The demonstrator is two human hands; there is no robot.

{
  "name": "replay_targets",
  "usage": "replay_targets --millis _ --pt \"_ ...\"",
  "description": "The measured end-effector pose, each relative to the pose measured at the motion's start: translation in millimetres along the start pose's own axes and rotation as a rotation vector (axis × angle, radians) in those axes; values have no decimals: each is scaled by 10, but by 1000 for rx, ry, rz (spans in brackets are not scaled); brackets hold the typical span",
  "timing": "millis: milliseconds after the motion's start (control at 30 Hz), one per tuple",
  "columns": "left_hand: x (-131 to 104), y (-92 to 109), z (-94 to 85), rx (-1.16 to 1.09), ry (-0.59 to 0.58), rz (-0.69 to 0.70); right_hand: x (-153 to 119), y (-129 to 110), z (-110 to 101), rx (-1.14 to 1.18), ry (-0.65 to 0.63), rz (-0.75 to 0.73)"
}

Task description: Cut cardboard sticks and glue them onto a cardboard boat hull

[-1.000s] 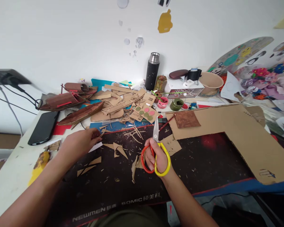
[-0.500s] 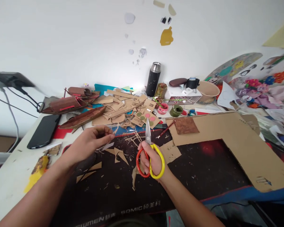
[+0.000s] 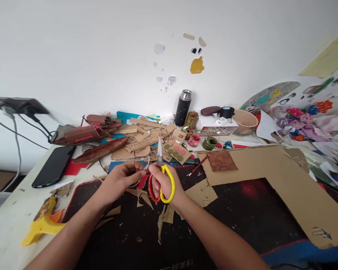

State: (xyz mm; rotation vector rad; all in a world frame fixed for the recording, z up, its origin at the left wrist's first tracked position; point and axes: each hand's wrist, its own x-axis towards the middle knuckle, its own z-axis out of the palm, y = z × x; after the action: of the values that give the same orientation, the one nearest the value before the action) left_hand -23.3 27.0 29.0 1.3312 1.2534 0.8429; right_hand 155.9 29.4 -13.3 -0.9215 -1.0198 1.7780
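My right hand [image 3: 169, 183] grips scissors [image 3: 160, 153] with one red and one yellow handle loop. Their blades point up and away from me and look closed together. Close beside it, my left hand [image 3: 124, 179] pinches thin tan strands [image 3: 147, 164], whose ends show near the fingertips. The two hands almost touch, and I cannot tell whether they do. Below them, cardboard scraps [image 3: 142, 197] lie on the dark desk mat [image 3: 135, 240]. A cardboard piece with green and pink dots [image 3: 177, 153] lies just past the scissors.
Brown boat models [image 3: 101, 150] and a phone [image 3: 54, 167] lie at left, near a yellow glue gun [image 3: 42, 221]. Cardboard strips [image 3: 146, 137] are piled behind. A black thermos [image 3: 183, 108] and paint jars [image 3: 210, 143] stand farther back. A large cardboard sheet [image 3: 287, 183] covers the right side.
My right hand has moved left with the scissors, and my left hand has come right, so they are now close together. The camera view has tilted up slightly.
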Motion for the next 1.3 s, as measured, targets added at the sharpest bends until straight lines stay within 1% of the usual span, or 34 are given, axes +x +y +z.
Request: replay_targets --millis 133,233,300,400,500,600,767,867,933,1000,1167,1233,1300 --pt "-23 -30 7 25 -11 34 56 -13 39 -30 -55 0" --pt "-26 -58 8 37 -16 26 79 9 37 -42 -69 -4" --pt "-26 -58 -8 64 2 22 85 38 18 -43 -71 -6" --pt "-25 -24 -48 222 24 35 74 57 -20 -35 -73 -8" --pt "-24 9 -85 411 -41 70 26 26 -45 -23 -92 -11" --pt "-18 -17 -104 528 -106 97 -50 -22 -52 -4 -104 -6" --pt "7 -177 -95 740 -216 104 -119 -67 -57 15 -137 6" --pt "8 -262 -112 815 -237 84 -108 -71 -67 15 -156 4" --pt "-4 -294 -164 839 -220 65 -96 -64 -75 9 -167 6" --pt "-28 -313 -256 860 -182 37 -88 -50 -84 -10 -166 10" --pt "-119 -320 -574 865 -76 -55 -87 -29 -97 -51 -150 48" --pt "-153 -297 -651 785 -13 -72 -91 -36 -96 -57 -145 57" --pt "-169 -254 -654 666 46 -86 -97 -48 -92 -61 -137 57"
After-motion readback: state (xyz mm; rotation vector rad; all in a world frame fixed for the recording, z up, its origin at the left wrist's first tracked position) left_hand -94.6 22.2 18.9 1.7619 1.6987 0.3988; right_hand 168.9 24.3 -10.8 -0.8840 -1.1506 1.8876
